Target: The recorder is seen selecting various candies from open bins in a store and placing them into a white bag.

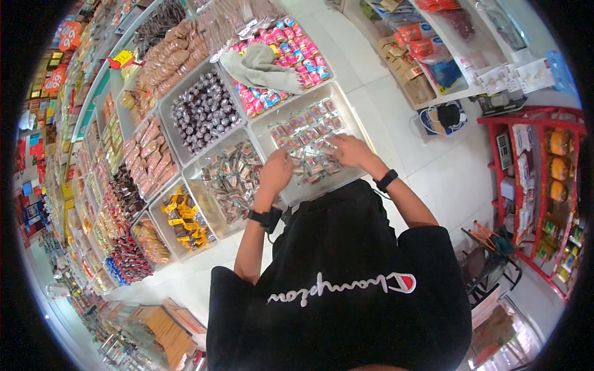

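Observation:
Both hands are over a pale plastic bin (355,111) of small wrapped packets. My left hand (277,170) is at the bin's left side, fingertips among loose packets (312,168); whether it grips one is hidden. My right hand (351,149) reaches in from the right, fingers bent and touching packets near the middle; a hold on one cannot be made out. Beyond the fingers, similar packets (304,123) lie side by side in rows, while those nearer me lie jumbled. Each wrist bears a black band.
Left of this bin stands one with jumbled wrapped packets (232,178). Behind are bins of dark foil-wrapped sweets (204,111) and pink-and-blue sweets (304,51), a grey-green cloth (262,69) on the latter. Yellow-wrapped items (185,220) fill another. A red shelf rack (533,185) stands right.

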The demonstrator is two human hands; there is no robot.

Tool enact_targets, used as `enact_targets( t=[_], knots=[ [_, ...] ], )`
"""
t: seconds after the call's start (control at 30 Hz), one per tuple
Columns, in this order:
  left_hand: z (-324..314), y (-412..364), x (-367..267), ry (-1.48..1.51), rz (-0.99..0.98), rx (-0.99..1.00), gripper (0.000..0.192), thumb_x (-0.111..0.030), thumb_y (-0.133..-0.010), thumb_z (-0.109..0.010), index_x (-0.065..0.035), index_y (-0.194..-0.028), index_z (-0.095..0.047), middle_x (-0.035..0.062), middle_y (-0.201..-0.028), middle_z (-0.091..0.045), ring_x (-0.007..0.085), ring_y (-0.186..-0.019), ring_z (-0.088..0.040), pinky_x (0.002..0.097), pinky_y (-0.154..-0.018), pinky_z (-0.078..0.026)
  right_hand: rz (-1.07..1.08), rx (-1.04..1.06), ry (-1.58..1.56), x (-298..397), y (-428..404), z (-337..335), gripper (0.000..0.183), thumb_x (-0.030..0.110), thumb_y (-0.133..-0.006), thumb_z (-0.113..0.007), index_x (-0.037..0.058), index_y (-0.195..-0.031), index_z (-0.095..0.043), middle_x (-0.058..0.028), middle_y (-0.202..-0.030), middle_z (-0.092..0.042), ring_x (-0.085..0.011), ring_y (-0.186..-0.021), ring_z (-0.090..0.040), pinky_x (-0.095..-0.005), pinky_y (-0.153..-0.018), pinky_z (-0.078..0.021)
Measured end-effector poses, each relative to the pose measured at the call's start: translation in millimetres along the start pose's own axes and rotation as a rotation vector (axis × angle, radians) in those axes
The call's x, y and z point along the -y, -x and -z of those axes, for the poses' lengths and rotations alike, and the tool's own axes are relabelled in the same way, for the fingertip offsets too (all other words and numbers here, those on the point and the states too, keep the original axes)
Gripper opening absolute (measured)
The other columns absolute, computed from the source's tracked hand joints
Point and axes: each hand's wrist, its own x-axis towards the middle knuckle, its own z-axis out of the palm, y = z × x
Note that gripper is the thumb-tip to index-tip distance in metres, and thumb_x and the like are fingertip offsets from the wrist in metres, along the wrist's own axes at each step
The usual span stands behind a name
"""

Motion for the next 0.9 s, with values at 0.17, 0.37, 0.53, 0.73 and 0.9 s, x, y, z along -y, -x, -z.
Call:
enact_targets(
  t=[0.17,0.37,0.53,0.73,0.9],
  knots=[
    [-71,1,11,-0.294,-0.111,0.086,0.056,-0.027,-0.078,-0.056,-0.0058,-0.129,-0.044,0.0198,-0.133,-0.043,0.0385,-0.125,-0.037,0.0539,-0.098,-0.036,-0.008,0.045,0.176,-1,-2,-39,0.059,0.038,-0.078,-0.060,0.0214,-0.132,-0.044,-0.0135,-0.143,-0.030,-0.0404,-0.123,-0.038,-0.0514,-0.095,-0.0408],
    [-90,-13,5,-0.374,0.047,0.279,0.077,-0.041,-0.070,-0.065,-0.0083,-0.135,-0.038,0.0206,-0.134,-0.042,0.0389,-0.124,-0.038,0.0454,-0.101,-0.036,0.010,0.294,0.151,-8,-11,-54,0.064,0.045,-0.067,-0.066,0.0149,-0.121,-0.052,-0.0185,-0.122,-0.046,-0.0369,-0.106,-0.052,-0.0474,-0.088,-0.0452],
    [-103,-15,29,-0.142,0.062,0.399,0.074,-0.039,-0.071,-0.065,-0.0087,-0.133,-0.040,0.0187,-0.138,-0.034,0.0404,-0.129,-0.028,0.0605,-0.098,-0.032,0.035,0.398,0.191,-4,-8,-36,0.054,0.040,-0.070,-0.065,0.0137,-0.116,-0.055,-0.0176,-0.119,-0.047,-0.0348,-0.102,-0.054,-0.0452,-0.085,-0.0462],
    [-110,-5,-8,-0.338,0.152,0.358,0.082,-0.041,-0.070,-0.067,-0.0097,-0.138,-0.033,0.0199,-0.139,-0.032,0.0389,-0.131,-0.026,0.0585,-0.098,-0.032,-0.038,0.088,0.328,-10,-2,-49,0.055,0.042,-0.074,-0.064,0.0166,-0.121,-0.051,-0.0162,-0.129,-0.039,-0.0379,-0.114,-0.045,-0.0514,-0.087,-0.0440],
    [-115,-4,6,-0.334,0.086,0.346,0.091,-0.046,-0.065,-0.070,-0.0171,-0.141,-0.029,0.0221,-0.140,-0.029,0.0401,-0.132,-0.022,0.0583,-0.101,-0.028,-0.176,0.095,0.252,-15,-6,-58,0.066,0.047,-0.071,-0.066,0.0173,-0.126,-0.046,-0.0202,-0.135,-0.031,-0.0427,-0.114,-0.044,-0.0536,-0.089,-0.0428]
  ],
)
